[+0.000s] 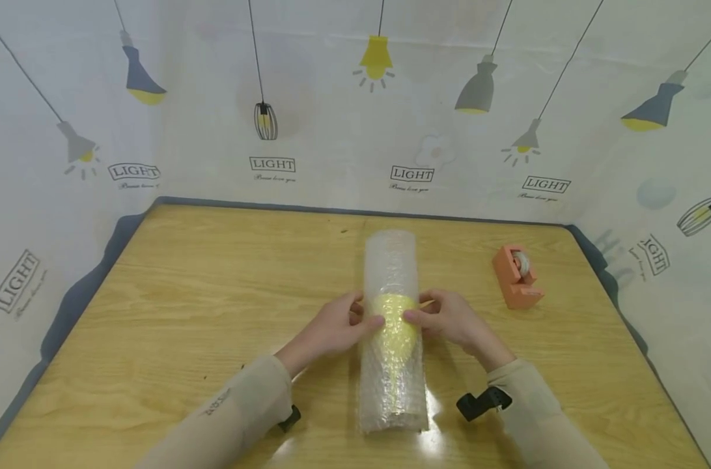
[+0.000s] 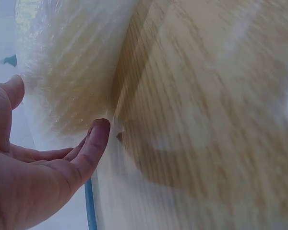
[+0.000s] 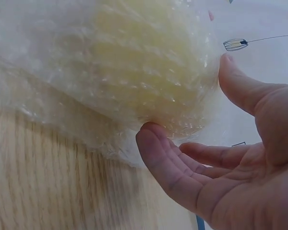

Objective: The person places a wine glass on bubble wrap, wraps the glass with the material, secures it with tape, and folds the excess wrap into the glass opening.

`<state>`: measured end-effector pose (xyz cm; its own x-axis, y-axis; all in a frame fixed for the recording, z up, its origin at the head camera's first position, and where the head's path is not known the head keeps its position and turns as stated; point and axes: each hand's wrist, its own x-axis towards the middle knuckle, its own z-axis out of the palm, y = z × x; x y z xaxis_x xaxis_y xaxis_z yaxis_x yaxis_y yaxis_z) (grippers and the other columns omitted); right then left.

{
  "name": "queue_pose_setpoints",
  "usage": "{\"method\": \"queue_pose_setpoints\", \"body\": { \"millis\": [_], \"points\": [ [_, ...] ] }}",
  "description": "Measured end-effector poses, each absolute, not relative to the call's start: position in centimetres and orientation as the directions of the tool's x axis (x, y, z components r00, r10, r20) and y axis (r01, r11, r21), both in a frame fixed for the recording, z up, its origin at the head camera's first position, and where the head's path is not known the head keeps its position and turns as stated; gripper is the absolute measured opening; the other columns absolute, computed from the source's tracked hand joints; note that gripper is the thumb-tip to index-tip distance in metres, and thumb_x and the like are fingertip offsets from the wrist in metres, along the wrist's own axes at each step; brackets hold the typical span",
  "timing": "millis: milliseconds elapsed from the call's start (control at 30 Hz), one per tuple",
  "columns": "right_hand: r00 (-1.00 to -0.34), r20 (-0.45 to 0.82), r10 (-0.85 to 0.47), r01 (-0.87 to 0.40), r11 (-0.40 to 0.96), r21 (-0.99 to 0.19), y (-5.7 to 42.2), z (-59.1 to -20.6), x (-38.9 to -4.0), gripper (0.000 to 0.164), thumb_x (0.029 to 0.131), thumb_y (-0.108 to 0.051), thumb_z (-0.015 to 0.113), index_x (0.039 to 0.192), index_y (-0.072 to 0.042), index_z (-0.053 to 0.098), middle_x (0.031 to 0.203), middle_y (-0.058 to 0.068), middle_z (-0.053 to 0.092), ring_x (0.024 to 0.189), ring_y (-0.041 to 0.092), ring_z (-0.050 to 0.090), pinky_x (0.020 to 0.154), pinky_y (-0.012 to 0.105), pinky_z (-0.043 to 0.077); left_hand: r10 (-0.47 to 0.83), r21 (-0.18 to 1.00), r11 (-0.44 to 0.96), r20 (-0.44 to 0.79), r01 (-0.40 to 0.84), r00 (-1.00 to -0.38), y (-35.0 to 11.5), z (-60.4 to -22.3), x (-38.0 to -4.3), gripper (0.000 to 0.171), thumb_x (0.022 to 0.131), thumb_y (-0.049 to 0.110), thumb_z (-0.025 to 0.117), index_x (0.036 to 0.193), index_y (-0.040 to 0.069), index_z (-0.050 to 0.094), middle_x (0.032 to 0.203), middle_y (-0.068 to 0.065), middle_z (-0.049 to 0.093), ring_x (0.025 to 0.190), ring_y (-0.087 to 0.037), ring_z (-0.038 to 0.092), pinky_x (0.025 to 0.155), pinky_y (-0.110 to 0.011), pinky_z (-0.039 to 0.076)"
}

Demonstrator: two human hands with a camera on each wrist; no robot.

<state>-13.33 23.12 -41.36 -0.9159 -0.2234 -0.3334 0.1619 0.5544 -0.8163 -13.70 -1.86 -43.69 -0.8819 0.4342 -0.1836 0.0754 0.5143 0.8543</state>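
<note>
A long roll of clear bubble wrap (image 1: 392, 260) lies lengthwise on the table in the head view. Something yellow (image 1: 395, 335) shows through its layers, wide in the middle and narrowing to a thin strip toward me. My left hand (image 1: 334, 324) holds the roll's left side, thumb on top and fingers low along the side. From the right, my right hand (image 1: 456, 319) holds it the same way, its thumb over the yellow part. In the right wrist view, a loose flap of bubble wrap (image 3: 53, 98) spreads out beneath the rolled part, by the fingertips.
An orange tape dispenser (image 1: 515, 280) with a roll of tape stands on the wooden table (image 1: 215, 280), to the right beyond my right hand. White sheeting (image 1: 332, 130) printed with lamps surrounds the table's back and sides.
</note>
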Motion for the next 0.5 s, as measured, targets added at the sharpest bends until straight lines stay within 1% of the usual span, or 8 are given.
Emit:
{"method": "queue_pose_setpoints", "body": {
  "millis": [133, 200, 367, 500],
  "points": [
    [-0.919, -0.318, -0.232, 0.144, 0.553, -0.821, 23.12, -41.64, -13.31, 0.066, 0.099, -0.034, 0.072, 0.142, 0.010, 0.050, 0.123, 0.027, 0.068, 0.100, 0.027, 0.070, 0.088, 0.042, 0.062, 0.455, 0.864, 0.497, -0.181, 0.080, -0.872, -1.90, -43.84, -13.67, 0.071, 0.102, 0.047, 0.063, 0.151, 0.000, 0.044, 0.131, -0.022, 0.065, 0.118, -0.034, 0.065, 0.096, -0.048, 0.059],
    [-0.921, -0.306, -0.242, 0.133, 0.543, -0.829, 23.06, -41.81, -13.28, 0.064, 0.100, -0.032, 0.071, 0.142, 0.011, 0.049, 0.124, 0.028, 0.067, 0.103, 0.028, 0.070, 0.090, 0.043, 0.061, 0.454, 0.868, 0.491, -0.187, 0.069, -0.871, -1.92, -43.81, -13.62, 0.070, 0.102, 0.048, 0.062, 0.151, 0.001, 0.045, 0.131, -0.022, 0.065, 0.118, -0.034, 0.065, 0.095, -0.047, 0.059],
    [-0.921, -0.286, -0.265, 0.108, 0.531, -0.840, 22.87, -42.14, -13.16, 0.062, 0.102, -0.027, 0.068, 0.142, 0.015, 0.048, 0.125, 0.030, 0.065, 0.106, 0.031, 0.069, 0.091, 0.045, 0.061, 0.455, 0.874, 0.482, -0.190, 0.061, -0.870, -2.11, -43.54, -13.50, 0.072, 0.102, 0.048, 0.061, 0.154, 0.002, 0.041, 0.132, -0.023, 0.064, 0.118, -0.034, 0.065, 0.096, -0.046, 0.059],
    [-0.921, -0.279, -0.271, 0.090, 0.548, -0.832, 22.81, -42.18, -13.18, 0.060, 0.103, -0.026, 0.066, 0.142, 0.015, 0.048, 0.125, 0.030, 0.066, 0.107, 0.032, 0.068, 0.090, 0.044, 0.061, 0.460, 0.873, 0.483, -0.188, 0.067, -0.868, -2.38, -43.31, -13.44, 0.073, 0.103, 0.046, 0.061, 0.157, 0.002, 0.037, 0.132, -0.022, 0.064, 0.118, -0.033, 0.065, 0.097, -0.046, 0.058]
  ]
}}
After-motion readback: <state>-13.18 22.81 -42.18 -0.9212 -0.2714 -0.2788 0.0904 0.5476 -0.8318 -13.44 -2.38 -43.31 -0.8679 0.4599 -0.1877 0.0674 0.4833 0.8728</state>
